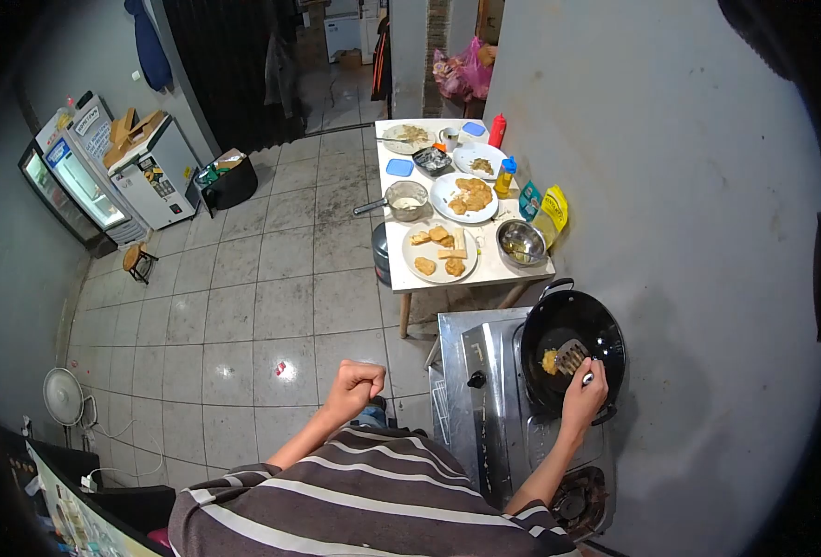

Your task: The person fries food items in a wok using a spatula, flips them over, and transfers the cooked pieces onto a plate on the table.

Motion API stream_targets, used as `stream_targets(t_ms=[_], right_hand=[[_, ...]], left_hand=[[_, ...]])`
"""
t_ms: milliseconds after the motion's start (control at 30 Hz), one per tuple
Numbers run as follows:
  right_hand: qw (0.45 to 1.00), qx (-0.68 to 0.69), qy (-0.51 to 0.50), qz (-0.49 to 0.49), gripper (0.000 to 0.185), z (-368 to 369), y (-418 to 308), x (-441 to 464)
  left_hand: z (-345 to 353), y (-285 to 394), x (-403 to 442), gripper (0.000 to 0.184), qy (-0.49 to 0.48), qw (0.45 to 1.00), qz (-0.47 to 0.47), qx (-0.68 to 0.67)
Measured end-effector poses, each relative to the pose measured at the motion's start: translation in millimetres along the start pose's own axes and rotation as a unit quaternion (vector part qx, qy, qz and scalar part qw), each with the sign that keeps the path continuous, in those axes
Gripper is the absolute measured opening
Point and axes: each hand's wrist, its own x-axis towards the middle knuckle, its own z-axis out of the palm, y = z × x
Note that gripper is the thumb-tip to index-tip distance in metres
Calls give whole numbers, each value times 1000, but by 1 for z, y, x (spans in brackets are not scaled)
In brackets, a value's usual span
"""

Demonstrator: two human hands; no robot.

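My right hand [585,395] is wrapped round the handle of a slotted spatula [573,356] over a black wok [566,316]. The spatula's slotted head is down in the wok, beside a small golden piece of food [550,362]. The wok stands on a steel gas stove [494,399]. My left hand [356,388] is held in front of my body, away from the stove. Its fingers are curled into a fist, and nothing shows in it.
A white table [485,267] beyond the stove bears a plate of fried pieces [439,252], another plate of fried food [464,198], a steel bowl [522,243], a strainer [407,200], a red bottle [497,131] and a yellow pouch [552,212]. A grey wall [708,232] runs along the right.
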Motion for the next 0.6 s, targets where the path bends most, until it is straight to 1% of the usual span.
stream_targets(t_ms=[133,233,333,600], right_hand=[[1000,-13,-14,-4,26,-1,4,2],[1000,1,-8,2,26,-2,6,1],[1000,-4,5,-16,26,-1,7,2],[1000,-10,-15,-1,27,-3,9,1]], left_hand=[[2,2,1,7,-6,1000,3,5],[2,3,1,7,-7,1000,2,6],[3,4,0,7,-3,1000,6,3],[6,6,-6,6,7,1000,10,7]])
